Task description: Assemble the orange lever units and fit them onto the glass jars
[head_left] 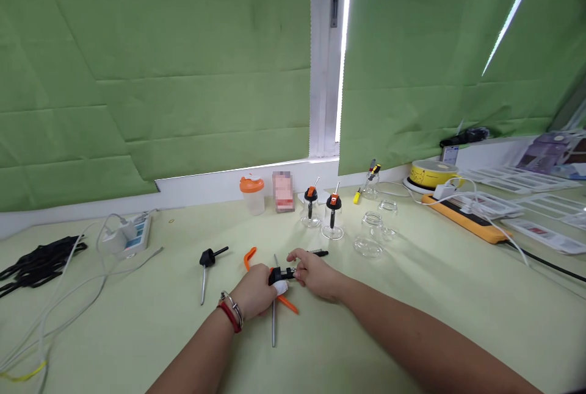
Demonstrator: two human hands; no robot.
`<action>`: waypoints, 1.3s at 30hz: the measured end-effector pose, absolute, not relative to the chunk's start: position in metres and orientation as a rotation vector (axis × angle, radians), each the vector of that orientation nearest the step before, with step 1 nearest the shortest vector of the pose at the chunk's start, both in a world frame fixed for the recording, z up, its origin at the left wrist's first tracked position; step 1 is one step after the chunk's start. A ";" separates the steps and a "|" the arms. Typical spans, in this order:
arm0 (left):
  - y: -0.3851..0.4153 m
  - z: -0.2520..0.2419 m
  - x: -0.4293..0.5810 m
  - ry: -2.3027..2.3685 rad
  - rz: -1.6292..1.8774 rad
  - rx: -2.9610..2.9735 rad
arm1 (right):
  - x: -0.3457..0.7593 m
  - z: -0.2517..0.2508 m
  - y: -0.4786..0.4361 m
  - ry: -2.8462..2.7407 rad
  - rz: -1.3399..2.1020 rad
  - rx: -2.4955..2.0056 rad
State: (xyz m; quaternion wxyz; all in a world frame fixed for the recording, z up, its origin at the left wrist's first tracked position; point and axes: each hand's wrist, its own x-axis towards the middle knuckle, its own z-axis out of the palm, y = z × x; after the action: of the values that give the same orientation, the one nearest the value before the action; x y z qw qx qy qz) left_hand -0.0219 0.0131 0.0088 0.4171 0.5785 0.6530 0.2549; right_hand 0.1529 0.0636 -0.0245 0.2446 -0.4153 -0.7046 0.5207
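Observation:
My left hand (254,292) is closed around a small black pump head (280,274) with an orange lever (287,304) sticking out below it; a bandaged finger presses on it. My right hand (315,274) pinches the same black piece from the right, index finger raised. A thin metal tube (273,321) lies on the table under my hands. Another orange lever (248,256) lies just left of my hands, and a black spring part (317,253) lies behind my right hand.
A black pump head with a metal tube (206,263) lies at left. Glass jars (368,234), two with pump tops (332,217), stand behind. An orange-lidded cup (253,194), a power strip (132,232) with cables, a yellow dish (432,173) and an orange board (471,221) lie around.

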 end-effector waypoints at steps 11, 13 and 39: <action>0.018 0.008 -0.024 1.606 0.685 1.370 | 0.147 -0.033 0.068 -1.924 1.311 -1.155; 0.018 0.008 -0.023 1.606 0.679 1.368 | 0.149 -0.031 0.067 -1.949 1.312 -1.139; 0.023 0.008 -0.025 1.703 0.381 1.505 | 0.150 -0.041 0.072 -1.976 1.266 -1.122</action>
State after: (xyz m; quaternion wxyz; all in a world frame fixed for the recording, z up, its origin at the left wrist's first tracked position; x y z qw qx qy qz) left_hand -0.0252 0.0225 0.0075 0.4066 0.5967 0.6751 0.1511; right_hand 0.1495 0.0724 -0.0406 0.2667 -0.4156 -0.7322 0.4691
